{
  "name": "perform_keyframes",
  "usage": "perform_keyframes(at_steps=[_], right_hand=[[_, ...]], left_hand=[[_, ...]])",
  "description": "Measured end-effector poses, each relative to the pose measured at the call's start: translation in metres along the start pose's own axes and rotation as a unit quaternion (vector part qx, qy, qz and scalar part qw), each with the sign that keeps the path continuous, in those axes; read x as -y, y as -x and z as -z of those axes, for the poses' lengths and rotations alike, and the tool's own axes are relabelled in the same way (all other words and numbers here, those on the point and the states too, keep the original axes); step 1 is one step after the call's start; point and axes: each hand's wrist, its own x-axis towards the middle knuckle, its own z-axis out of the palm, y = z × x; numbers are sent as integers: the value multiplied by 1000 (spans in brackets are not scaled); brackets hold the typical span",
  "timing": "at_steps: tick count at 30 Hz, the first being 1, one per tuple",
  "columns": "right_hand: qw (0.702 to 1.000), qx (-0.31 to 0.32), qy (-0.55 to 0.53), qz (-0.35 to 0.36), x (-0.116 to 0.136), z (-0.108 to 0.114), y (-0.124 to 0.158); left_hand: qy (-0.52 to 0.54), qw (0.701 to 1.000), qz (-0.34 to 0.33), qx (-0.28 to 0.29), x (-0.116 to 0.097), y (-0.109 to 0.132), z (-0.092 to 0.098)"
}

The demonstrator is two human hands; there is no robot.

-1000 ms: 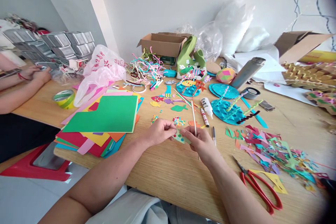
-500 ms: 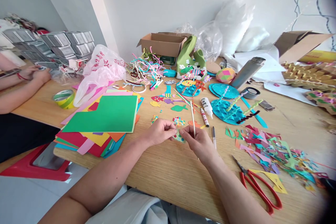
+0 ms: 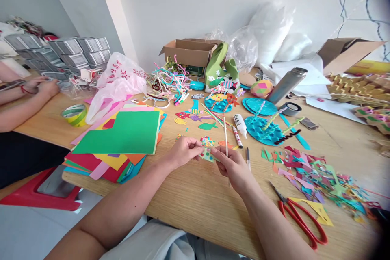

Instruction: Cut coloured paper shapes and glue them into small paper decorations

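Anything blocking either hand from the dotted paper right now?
Nothing visible is in the way: the left hand and right hand both grip the dotted paper at its ends. The pale stick, also held in the right hand, stands to the paper's right, not between the paper and either hand's grip.

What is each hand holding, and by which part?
Left hand and right hand pinch dotted paper by opposite edges; the right also holds a pale stick near its middle.

Dotted paper (image 3: 207, 154) beside pale stick (image 3: 225, 134)
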Motion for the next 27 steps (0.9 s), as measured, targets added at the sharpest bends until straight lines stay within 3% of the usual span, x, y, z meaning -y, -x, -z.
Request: perform_keyframes(at_steps=[10,21,27], right_hand=[[999,-9,30,16,-11,2,-4],[999,4,-48,-10,-2,-1,-1],[1000,1,-15,0,-7,-3,-1]], left_hand=[[15,1000,8,8,0,1,0],[-4,1000,-6,-3,5,-1,2],[-1,1000,-18,-5,7,-2,1]])
